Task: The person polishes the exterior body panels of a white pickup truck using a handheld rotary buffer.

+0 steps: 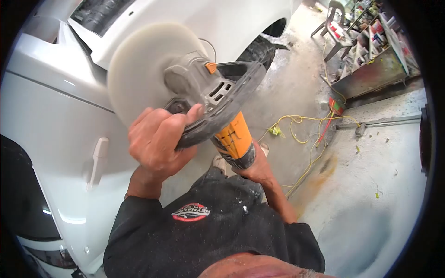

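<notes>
An orange and grey polisher with a large round pale pad is held in front of my body. My left hand is wrapped round the black loop handle at the tool's front. Further back, my right hand grips the dark rear end of the body, its fingers partly hidden. The pad looks blurred and lies over the white car's panel, near the fender and door edge; whether it touches the paint I cannot tell. The door handle is left of my left hand.
A yellow cord winds over the concrete floor at right. A cluttered workbench and a plastic chair stand at the upper right, near a red-handled tool. The car's front wheel is beyond the polisher.
</notes>
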Tool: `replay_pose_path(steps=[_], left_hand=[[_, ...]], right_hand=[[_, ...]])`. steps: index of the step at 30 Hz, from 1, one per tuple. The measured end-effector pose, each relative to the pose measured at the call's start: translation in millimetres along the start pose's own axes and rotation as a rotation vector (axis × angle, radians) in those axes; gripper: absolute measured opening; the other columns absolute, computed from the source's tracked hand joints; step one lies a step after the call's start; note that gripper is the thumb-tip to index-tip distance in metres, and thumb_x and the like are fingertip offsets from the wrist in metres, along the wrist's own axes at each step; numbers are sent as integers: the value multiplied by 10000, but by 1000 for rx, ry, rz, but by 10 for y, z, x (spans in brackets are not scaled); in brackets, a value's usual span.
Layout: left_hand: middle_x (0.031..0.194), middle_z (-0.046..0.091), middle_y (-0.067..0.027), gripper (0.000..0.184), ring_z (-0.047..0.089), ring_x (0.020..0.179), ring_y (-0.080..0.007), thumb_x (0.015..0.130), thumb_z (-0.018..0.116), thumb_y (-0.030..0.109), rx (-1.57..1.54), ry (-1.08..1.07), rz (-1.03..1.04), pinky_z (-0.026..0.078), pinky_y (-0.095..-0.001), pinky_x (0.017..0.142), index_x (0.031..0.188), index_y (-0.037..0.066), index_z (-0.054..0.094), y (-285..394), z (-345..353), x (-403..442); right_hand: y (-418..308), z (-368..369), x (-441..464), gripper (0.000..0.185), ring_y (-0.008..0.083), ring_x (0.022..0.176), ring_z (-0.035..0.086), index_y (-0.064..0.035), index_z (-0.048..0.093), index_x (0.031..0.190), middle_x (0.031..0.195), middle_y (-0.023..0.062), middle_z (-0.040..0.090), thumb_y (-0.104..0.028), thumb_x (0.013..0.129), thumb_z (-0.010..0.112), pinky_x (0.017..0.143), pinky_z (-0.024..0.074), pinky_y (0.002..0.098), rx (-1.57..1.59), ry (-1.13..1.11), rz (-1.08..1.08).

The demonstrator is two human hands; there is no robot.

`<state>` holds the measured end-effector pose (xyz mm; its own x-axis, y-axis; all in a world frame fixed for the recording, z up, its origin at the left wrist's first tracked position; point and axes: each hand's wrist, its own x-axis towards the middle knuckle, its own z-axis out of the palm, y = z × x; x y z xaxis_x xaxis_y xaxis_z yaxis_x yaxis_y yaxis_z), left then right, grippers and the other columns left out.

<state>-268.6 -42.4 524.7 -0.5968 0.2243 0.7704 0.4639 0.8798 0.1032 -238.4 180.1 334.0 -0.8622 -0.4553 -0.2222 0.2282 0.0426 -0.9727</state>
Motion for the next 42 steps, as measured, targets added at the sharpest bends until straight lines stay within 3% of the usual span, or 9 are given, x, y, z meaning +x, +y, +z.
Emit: replay_pose_path(steps=[5, 9, 14, 21, 24, 30, 37, 42], left_hand=[[586, 418, -36, 277, 415, 478, -198, 762, 819, 33, 68, -55, -54, 318, -321, 465, 684, 67, 556, 211, 467, 84], [582, 420, -52, 330, 429, 479, -219, 790, 803, 74, 124, -40, -82, 346, -352, 469, 666, 81, 496, 241, 1022, 391], [602, 457, -79, 291, 448, 494, -253, 807, 793, 121, 57, 10, -79, 368, -356, 474, 696, 68, 529, 185, 1650, 794], [585, 472, -74, 280, 459, 497, -249, 769, 815, 70, 80, -25, -165, 362, -347, 467, 676, 65, 551, 372, 1659, 643], [568, 485, -51, 264, 416, 470, -161, 745, 863, 28, 179, -58, -171, 336, -282, 463, 715, 57, 603, 464, 1455, 370], [564, 444, -42, 274, 416, 470, -214, 744, 837, 44, 226, -89, -195, 329, -341, 455, 683, 72, 572, 524, 1351, 298], [585, 450, -49, 248, 434, 490, -218, 764, 802, 75, 40, -83, -108, 338, -347, 467, 696, 80, 564, 276, 1866, 631], [582, 451, -45, 257, 432, 489, -230, 784, 791, 76, 70, -155, -80, 343, -353, 470, 693, 78, 551, 272, 1890, 542]], right_hand=[[342, -310, 138, 882, 205, 1212, 582, -22, 453, 1406, 1287, 109, 617, -59, 622, 855, 1059, 439, 352, 92, -88, 45], [151, -808, 340, 842, 192, 1138, 614, -21, 489, 1360, 1237, 91, 641, -66, 602, 850, 1002, 473, 351, 76, -55, 69], [106, -1355, 736, 789, 198, 1075, 635, -17, 509, 1315, 1177, 94, 657, -73, 600, 839, 964, 488, 351, -8, -7, -2], [291, -1547, 727, 801, 204, 1106, 631, -16, 499, 1339, 1190, 102, 654, -79, 619, 844, 983, 481, 347, 18, -70, 14], [382, -1342, 518, 816, 206, 1120, 623, -19, 493, 1349, 1206, 90, 645, -65, 615, 847, 1002, 474, 351, 84, -113, 71], [501, -1147, 409, 851, 217, 1159, 613, -18, 484, 1369, 1243, 106, 636, -79, 606, 857, 1028, 460, 353, 96, -135, 94], [434, -1320, 654, 805, 208, 1106, 630, -6, 507, 1316, 1220, 97, 655, -66, 588, 845, 985, 473, 349, 50, 6, 74], [631, -1231, 594, 751, 206, 1099, 630, -19, 497, 1320, 1192, 102, 655, -67, 649, 831, 985, 476, 346, 118, 20, 31]])
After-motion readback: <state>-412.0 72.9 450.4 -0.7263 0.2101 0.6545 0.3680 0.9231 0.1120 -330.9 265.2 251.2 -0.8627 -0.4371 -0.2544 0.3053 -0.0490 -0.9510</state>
